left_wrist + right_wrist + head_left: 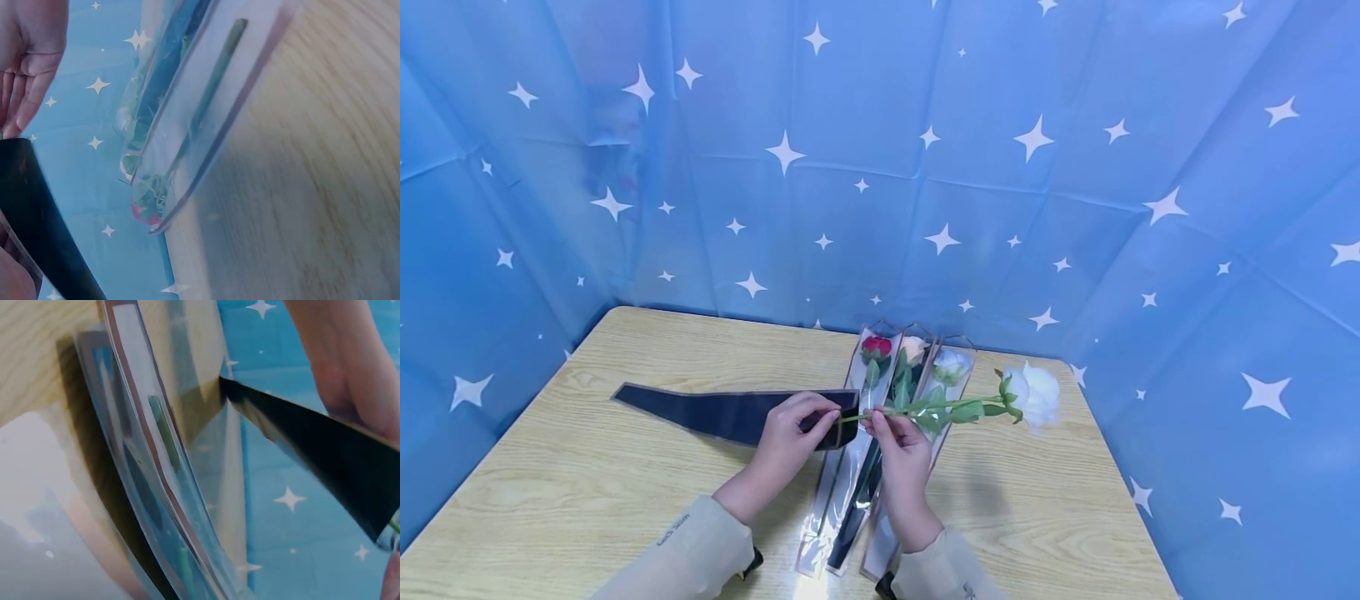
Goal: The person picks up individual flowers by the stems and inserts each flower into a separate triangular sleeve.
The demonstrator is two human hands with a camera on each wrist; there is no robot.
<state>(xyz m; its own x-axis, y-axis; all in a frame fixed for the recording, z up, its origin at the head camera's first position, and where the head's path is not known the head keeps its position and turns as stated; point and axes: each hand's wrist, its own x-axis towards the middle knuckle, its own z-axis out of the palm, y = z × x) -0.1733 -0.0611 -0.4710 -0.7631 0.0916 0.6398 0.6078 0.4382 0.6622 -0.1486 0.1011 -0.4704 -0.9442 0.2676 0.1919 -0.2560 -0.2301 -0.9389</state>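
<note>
A white rose (1033,394) with a green stem and leaves lies sideways above the table, its bloom to the right. My right hand (904,458) pinches the stem near its lower end. With my left hand (792,432) I grip the wide mouth of a black flower sleeve (722,414), whose narrow end points left. The stem's tip reaches into that mouth, beside my left fingers; how deep it goes is hidden. In the left wrist view the sleeve (39,219) runs down from below my right hand (34,50).
Beneath my hands, three sleeved single flowers lie side by side on the wooden table (1037,517): a red rose (877,345), a cream rose (913,348) and a pale blue-white rose (951,364). A blue star-patterned cloth (865,225) hangs behind and around the table.
</note>
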